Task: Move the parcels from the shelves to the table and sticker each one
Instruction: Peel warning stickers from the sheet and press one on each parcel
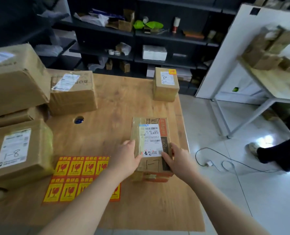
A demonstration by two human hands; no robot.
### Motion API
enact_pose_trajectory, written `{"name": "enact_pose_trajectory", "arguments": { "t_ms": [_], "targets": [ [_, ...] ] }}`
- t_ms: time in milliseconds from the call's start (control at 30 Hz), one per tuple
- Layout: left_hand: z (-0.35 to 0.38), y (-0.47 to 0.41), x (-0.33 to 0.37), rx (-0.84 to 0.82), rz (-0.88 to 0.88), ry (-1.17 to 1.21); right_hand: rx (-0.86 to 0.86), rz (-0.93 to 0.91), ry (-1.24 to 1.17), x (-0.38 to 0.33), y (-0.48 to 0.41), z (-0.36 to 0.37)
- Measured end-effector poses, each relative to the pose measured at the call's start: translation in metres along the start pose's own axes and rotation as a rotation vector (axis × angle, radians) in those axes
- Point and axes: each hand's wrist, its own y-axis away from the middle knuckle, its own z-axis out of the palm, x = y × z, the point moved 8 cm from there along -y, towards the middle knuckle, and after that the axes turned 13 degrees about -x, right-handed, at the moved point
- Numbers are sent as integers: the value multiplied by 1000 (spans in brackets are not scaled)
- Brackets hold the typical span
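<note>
Parcel (pixel 155 167) flat on table (pixel 115 102), label (pixel 150 139) up
Long side points away from the camera; left hand (pixel 127 155) and right hand (pixel 176 158) grip its near end.

Around the parcel (pixel 151 146), bare table (pixel 117 102) lies open toward 11 o'clock, a small box (pixel 165 85) stands at 12, stacked boxes (pixel 13 78) wall off 9 to 10, and the flat sticker sheet (pixel 76 167) lies at 8.

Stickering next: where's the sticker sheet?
Head view: the sticker sheet lies on the table, near left, beside the 1-8 parcel, partly under the left forearm.
</note>
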Motion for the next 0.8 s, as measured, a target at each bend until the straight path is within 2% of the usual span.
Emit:
{"name": "enact_pose_trajectory", "arguments": {
  "t_ms": [233,400,533,700,800],
  "targets": [
    [27,-15,10,-16,-16,-54,-29,37,33,34,-4,8],
    [15,-3,0,57,-30,-180,77,-90,190,4,-4,-1],
    [-1,19,-47,90,-85,-279,38,-242,274,-51,-2,14],
    [-8,34,-144,-7,-273,-312,-23,-387,301,-126,-5,60],
    [-10,29,-179,-72,-283,-301,-87,-414,343,-158,-11,97]
  ]
}}
